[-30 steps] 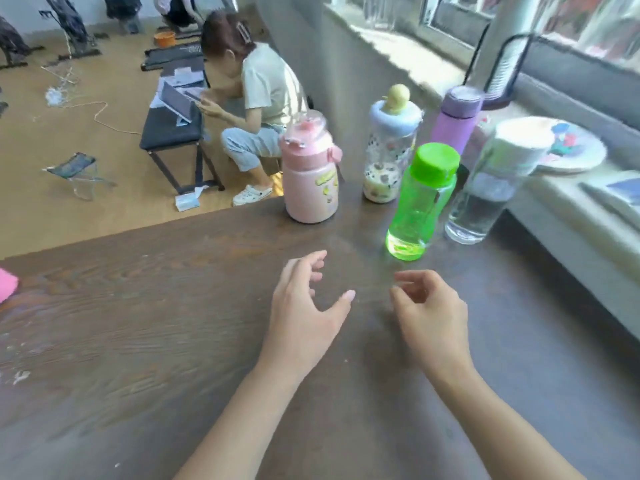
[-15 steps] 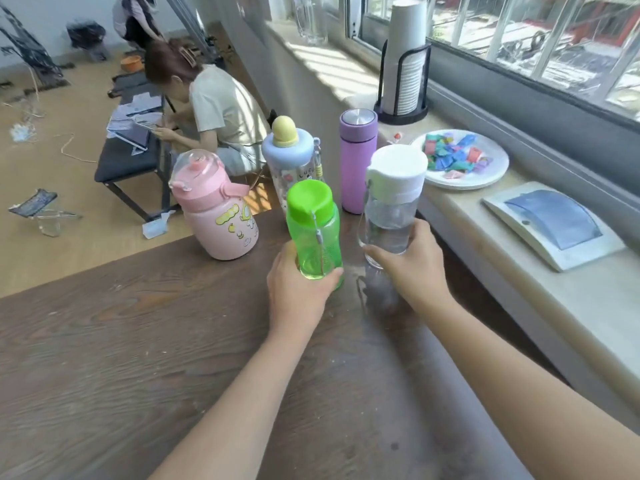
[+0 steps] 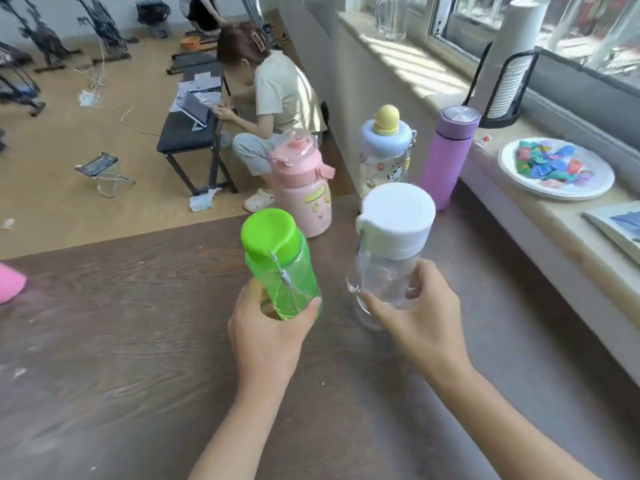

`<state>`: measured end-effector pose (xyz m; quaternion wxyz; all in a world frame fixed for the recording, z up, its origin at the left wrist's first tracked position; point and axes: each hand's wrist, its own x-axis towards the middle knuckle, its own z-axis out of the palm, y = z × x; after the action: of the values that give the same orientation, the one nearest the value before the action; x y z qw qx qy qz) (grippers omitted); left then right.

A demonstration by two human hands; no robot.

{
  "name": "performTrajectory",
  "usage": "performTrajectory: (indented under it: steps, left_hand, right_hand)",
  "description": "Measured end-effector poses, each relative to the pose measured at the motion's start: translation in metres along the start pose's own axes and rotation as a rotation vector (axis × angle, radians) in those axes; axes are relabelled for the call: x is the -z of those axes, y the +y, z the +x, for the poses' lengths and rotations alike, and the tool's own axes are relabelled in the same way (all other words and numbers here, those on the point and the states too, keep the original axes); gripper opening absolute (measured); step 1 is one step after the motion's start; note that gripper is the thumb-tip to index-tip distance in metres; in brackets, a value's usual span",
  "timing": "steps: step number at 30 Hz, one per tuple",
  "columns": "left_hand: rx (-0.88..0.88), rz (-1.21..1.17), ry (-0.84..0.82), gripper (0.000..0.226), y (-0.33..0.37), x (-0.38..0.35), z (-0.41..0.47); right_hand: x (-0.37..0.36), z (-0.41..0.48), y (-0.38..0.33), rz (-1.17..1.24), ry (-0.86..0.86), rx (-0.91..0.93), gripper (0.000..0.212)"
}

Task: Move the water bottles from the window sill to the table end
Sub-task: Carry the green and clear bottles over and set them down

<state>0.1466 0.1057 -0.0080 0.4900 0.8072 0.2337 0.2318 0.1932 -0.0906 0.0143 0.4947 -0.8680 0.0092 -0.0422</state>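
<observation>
My left hand (image 3: 268, 336) grips a green bottle (image 3: 277, 268) with a green lid, held above the dark wooden table (image 3: 138, 341). My right hand (image 3: 419, 323) grips a clear bottle (image 3: 391, 258) with a white lid, also over the table. At the table's far end stand a pink bottle (image 3: 303, 188), a bottle with a blue lid and yellow knob (image 3: 384, 150), and a purple flask (image 3: 448, 154). The stone window sill (image 3: 519, 188) runs along the right side.
On the sill sit a white plate (image 3: 557, 168) of coloured pieces, a black holder with stacked paper cups (image 3: 509, 74), a glass jug (image 3: 391, 15) and a flat white board (image 3: 620, 226). A person (image 3: 273, 109) sits on the floor beyond the table by a black bench (image 3: 194, 133). A pink object (image 3: 10, 282) lies at the table's left edge.
Both hands went from empty over the table to gripping the green and clear bottles, and now hold them raised and nearer to me.
</observation>
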Motion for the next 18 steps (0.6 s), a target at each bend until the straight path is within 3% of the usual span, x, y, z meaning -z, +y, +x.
performTrajectory:
  steps: [6, 14, 18]
  left_hand:
    - [0.066, 0.076, 0.144, 0.042, -0.059, 0.129, 0.009]
    - [0.2, 0.156, 0.371, 0.041, -0.139, 0.316, 0.004]
    - [0.282, 0.205, 0.492, 0.039, -0.172, 0.4, -0.013]
  right_hand:
    - [-0.1, -0.068, -0.079, 0.061, -0.194, 0.098, 0.048]
    - [-0.249, -0.162, -0.173, 0.093, -0.472, 0.182, 0.06]
    - [-0.306, -0.213, -0.214, 0.11, -0.578, 0.219, 0.053]
